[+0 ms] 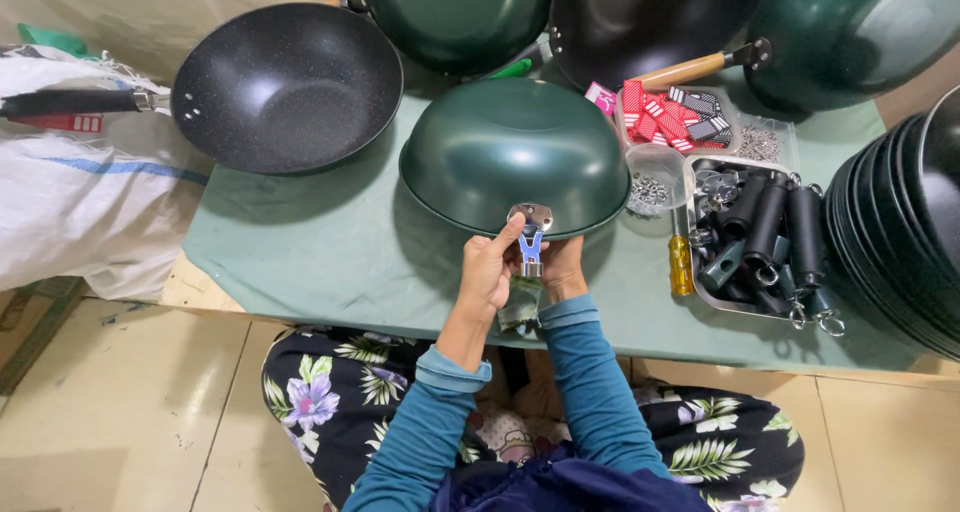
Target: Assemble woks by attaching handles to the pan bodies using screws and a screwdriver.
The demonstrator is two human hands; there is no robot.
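An upturned green wok [514, 152] lies on the tabletop [320, 252], its metal bracket [531, 215] facing the person. The left hand [488, 272] is closed around a handle [525, 297], thumb on the bracket. The right hand [562, 269] grips the handle from the other side. A screwdriver [680, 262] lies just right.

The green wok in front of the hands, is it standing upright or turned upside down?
Upside down. The green wok shows its rounded outer bottom upward, rim on the table cloth, metal bracket toward both hands.

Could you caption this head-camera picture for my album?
Both hands, left and right, hold a handle against an upturned green wok on a table.
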